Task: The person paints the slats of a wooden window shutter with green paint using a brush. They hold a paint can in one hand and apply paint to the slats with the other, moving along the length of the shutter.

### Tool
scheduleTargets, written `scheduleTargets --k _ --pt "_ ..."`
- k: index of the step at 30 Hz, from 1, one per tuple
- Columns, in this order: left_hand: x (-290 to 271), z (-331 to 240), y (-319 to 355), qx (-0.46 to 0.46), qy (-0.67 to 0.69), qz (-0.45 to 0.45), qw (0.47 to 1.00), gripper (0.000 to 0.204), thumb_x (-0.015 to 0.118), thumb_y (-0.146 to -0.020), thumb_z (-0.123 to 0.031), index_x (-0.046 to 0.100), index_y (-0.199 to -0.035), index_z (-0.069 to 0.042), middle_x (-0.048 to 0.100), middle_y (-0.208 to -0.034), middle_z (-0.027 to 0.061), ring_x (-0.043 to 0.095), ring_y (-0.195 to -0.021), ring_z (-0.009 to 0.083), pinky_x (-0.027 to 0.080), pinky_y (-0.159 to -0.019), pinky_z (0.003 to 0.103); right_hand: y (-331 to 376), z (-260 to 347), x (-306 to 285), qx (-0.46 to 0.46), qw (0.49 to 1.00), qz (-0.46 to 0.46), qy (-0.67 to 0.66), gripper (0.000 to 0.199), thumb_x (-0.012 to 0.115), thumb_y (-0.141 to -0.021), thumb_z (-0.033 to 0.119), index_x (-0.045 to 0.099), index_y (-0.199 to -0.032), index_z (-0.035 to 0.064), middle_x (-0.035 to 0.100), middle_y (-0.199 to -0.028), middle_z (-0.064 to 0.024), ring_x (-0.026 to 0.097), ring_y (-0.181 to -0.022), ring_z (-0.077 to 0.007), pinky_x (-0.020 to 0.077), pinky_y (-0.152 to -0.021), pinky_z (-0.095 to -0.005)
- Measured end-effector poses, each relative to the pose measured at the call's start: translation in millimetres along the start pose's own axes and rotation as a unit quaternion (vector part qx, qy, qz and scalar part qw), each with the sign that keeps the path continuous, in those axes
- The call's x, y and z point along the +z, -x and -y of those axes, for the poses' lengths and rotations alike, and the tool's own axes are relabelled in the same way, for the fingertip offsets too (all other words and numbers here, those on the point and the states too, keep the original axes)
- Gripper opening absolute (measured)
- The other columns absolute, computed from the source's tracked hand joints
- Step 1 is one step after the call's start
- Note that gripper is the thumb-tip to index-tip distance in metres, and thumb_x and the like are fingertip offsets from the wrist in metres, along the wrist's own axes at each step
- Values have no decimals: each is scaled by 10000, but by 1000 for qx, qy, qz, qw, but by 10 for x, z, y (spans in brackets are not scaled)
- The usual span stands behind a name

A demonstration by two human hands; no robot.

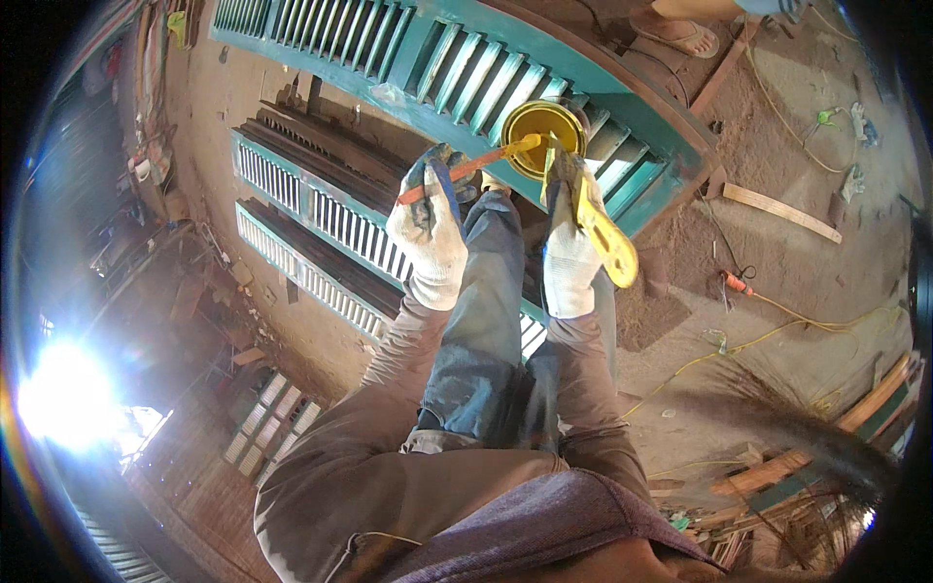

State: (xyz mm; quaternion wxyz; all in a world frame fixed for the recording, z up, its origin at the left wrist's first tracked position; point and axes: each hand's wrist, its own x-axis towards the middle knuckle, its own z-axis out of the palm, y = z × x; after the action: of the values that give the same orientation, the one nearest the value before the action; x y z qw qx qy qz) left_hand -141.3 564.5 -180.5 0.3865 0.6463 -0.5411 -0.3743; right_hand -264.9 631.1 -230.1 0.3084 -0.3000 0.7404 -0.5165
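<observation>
My left hand (pixel 430 228), in a white glove with dark, stained fingers, is closed around a reddish-orange stick-like tool (pixel 476 163). Its yellow-coated tip reaches over the mouth of a round open tin (pixel 515 119) with a golden-yellow inside. In a similar glove, my right hand (pixel 569 257) grips a yellow-handled scraper (pixel 607 238). The scraper's upper end is at the tin's near rim, close to the stick's tip; whether they touch I cannot tell. Beneath the tin lies a teal louvred shutter (pixel 398 102).
More louvred shutters (pixel 335 219) lie to the left. A curved wooden strip (pixel 782 213) and an orange plug connector (pixel 736 283) on a yellow cable are on the dirt floor at right. Another person's sandalled foot (pixel 685 37) is at the top. Timber (pixel 768 476) lies lower right.
</observation>
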Motion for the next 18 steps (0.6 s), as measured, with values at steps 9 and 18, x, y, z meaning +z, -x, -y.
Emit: scheduleTargets --k 9,18 --pt "92 30 17 18 -13 6 1000 229 484 -989 -51 624 -1125 70 665 -1092 138 649 -924 173 535 -777 267 66 0 393 69 995 -60 -29 260 592 -897 7 619 -1152 -33 684 -1078 -155 673 -962 -228 516 -861 -317" --pt "330 461 -159 -11 -109 62 992 220 596 -919 -31 624 -1131 23 688 -904 109 613 -831 126 483 -742 247 234 -3 -401 253 893 -48 -370 304 628 -882 -16 586 -1182 -42 628 -1116 -83 607 -971 -139 496 -879 -280"
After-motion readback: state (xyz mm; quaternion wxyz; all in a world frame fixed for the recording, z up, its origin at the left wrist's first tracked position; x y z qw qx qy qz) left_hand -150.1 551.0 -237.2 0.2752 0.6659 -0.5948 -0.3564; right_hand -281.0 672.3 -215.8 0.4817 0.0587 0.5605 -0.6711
